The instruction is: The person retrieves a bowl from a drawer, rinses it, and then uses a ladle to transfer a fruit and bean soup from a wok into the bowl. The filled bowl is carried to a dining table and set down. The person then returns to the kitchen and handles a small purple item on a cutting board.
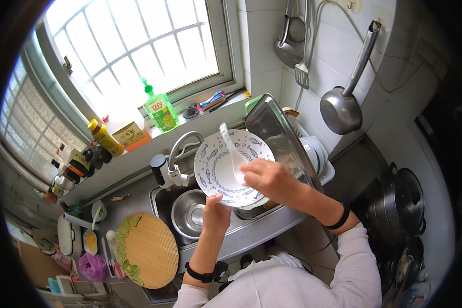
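Observation:
A wide white bowl (215,165) with blue fish drawn around its inside is held tilted over the sink area. My left hand (218,215) grips its near rim, thumb on the inner edge. Inside it lies a white ceramic soup spoon (234,156), its handle pointing away past the far rim. The fingers of my right hand (269,179) pinch the spoon's scoop end, so part of it is hidden. Below and left of the bowl, a stainless-steel basin (186,215) sits in the sink (154,200), partly covered by my left hand and the bowl.
The faucet (175,169) rises just left of the bowl. A round wooden board (150,250) lies left of the sink. To the right lean a metal tray (273,119) and stacked white dishes (312,152). A green detergent bottle (161,111) stands on the sill; a saucepan (340,109) hangs on the wall.

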Tool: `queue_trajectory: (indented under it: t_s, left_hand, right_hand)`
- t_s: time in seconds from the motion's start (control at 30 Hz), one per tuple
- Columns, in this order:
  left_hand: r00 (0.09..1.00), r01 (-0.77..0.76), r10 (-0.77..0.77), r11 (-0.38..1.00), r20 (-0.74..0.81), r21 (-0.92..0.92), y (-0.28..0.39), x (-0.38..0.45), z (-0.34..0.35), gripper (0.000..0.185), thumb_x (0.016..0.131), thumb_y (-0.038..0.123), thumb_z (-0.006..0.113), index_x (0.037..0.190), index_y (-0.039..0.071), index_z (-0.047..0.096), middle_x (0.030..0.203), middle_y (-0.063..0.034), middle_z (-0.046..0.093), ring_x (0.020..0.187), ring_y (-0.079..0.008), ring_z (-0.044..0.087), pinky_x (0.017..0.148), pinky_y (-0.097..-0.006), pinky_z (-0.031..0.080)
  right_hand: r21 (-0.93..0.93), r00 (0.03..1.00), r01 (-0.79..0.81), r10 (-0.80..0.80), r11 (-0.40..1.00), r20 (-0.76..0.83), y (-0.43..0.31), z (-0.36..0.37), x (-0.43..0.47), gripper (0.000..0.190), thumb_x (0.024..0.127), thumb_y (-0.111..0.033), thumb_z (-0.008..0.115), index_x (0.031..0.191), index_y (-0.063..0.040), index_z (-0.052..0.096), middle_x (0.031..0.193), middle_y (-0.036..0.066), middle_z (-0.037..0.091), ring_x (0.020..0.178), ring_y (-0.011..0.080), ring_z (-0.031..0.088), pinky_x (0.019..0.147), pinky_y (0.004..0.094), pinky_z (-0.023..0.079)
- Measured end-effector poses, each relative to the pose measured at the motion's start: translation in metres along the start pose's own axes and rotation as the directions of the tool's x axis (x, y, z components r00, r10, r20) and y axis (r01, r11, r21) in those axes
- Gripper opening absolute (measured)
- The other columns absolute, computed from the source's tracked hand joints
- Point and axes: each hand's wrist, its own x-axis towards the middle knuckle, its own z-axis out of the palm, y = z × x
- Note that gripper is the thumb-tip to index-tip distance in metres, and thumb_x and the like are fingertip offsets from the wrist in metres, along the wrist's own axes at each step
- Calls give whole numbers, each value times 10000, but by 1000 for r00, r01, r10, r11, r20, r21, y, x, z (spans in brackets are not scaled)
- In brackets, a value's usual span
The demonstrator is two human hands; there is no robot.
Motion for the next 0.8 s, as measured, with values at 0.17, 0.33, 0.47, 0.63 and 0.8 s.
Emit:
queue_trajectory:
  t_s: [0.17, 0.33, 0.47, 0.63, 0.8]
  left_hand:
    - [995, 101, -100, 994, -10, 38, 0, -46, -28, 624, 699, 118, 587, 1276, 28, 367, 1178, -110, 530, 1072, -244, 553, 893, -386, 482]
    - [987, 155, -159, 983, 39, 94, 5, -70, -50, 687, 694, 105, 593, 1312, 51, 298, 1229, -104, 471, 1116, -237, 510, 933, -389, 450]
    - [975, 213, -218, 972, 37, 94, 3, -91, -64, 675, 687, 113, 593, 1303, 44, 324, 1225, -106, 486, 1119, -240, 512, 936, -396, 446]
    - [960, 272, -275, 960, 49, 59, 2, -106, -79, 663, 675, 127, 601, 1286, 30, 362, 1205, -106, 518, 1103, -249, 529, 924, -404, 455]
    - [938, 345, -346, 937, 21, 58, -16, -132, -102, 658, 664, 149, 628, 1263, 15, 391, 1178, -102, 537, 1091, -247, 531, 940, -390, 434]
  right_hand:
    - [-45, 988, -36, 42, 998, 151, -51, 31, -23, 153, 684, -109, 645, 684, -48, 505, 756, 61, 552, 674, 218, 591, 569, 330, 488]
    - [-93, 945, -88, 113, 992, 306, -84, 46, -39, 74, 682, -89, 608, 693, -74, 537, 730, 45, 511, 632, 193, 602, 536, 313, 491]
    - [-42, 895, -167, 169, 985, 413, -101, 49, -51, 58, 692, -82, 600, 712, -49, 557, 763, 70, 520, 690, 224, 613, 575, 344, 505]
    - [-21, 834, -245, 221, 969, 505, -122, 50, -64, 46, 711, -52, 569, 742, -19, 577, 802, 98, 531, 769, 258, 614, 624, 367, 511]
    - [-14, 847, -311, 284, 950, 449, -148, 37, -91, 73, 730, -61, 597, 780, -12, 576, 854, 100, 575, 783, 261, 604, 660, 355, 505]
